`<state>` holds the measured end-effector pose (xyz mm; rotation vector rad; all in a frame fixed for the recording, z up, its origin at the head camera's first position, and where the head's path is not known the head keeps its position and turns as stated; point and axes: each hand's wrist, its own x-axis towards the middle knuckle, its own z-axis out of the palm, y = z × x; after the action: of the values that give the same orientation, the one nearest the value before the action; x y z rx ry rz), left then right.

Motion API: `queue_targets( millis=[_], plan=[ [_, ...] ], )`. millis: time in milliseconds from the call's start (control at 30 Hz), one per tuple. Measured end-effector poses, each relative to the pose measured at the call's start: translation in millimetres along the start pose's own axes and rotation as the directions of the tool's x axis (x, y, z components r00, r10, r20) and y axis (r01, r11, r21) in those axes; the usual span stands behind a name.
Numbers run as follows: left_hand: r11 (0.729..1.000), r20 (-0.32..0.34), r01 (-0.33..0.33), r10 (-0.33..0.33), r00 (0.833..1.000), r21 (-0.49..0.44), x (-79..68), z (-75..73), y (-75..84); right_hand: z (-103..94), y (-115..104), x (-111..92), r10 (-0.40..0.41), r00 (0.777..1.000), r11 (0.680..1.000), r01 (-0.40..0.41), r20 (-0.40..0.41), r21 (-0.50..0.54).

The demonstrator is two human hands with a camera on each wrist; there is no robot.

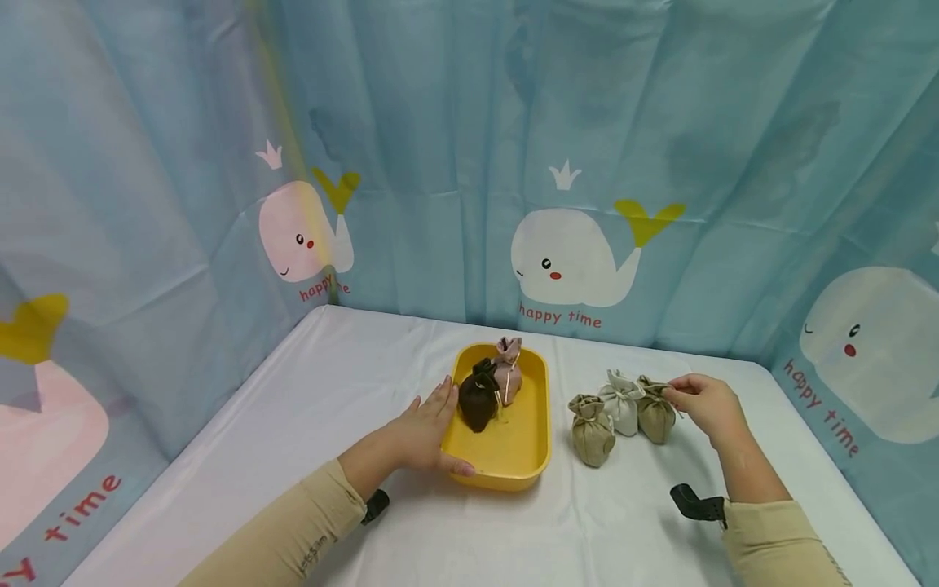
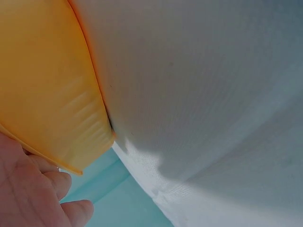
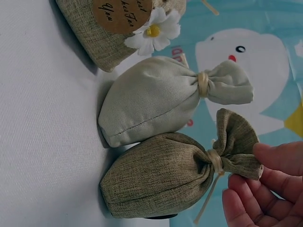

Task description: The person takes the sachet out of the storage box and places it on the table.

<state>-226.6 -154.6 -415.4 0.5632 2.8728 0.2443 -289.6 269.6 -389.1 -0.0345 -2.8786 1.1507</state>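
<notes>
My right hand (image 1: 711, 408) pinches the gathered top of a brown drawstring pouch (image 3: 156, 175) between thumb and fingers. This pouch stands on the table, touching a white pouch (image 3: 151, 101) beside it. Left of them in the head view is a tan pouch (image 1: 592, 436); the right wrist view shows part of a pouch with a round label (image 3: 122, 14) and a white flower (image 3: 154, 32). My left hand (image 1: 421, 430) lies spread along the left side of a yellow tray (image 1: 524, 444), thumb at its front corner. Inside lie a dark brown pouch (image 1: 477, 403) and a pinkish pouch (image 1: 509, 383).
A white cloth covers the table (image 1: 411, 538). Blue curtains (image 1: 440, 147) printed with whales hang behind it and on both sides. A black wrist mount (image 1: 697, 504) juts out below the right hand, and another (image 1: 376, 507) sits under the left wrist.
</notes>
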Motion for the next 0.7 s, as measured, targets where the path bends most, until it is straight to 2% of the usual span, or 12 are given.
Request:
queue_targets(
  millis=[700],
  plan=[
    [1.0,-0.008,-0.005,0.005,1.0,0.002,-1.7,-3.4,3.3,-6.3,4.1,1.9,0.029,0.999,1.0,-0.029,-0.021,0.002]
  ],
)
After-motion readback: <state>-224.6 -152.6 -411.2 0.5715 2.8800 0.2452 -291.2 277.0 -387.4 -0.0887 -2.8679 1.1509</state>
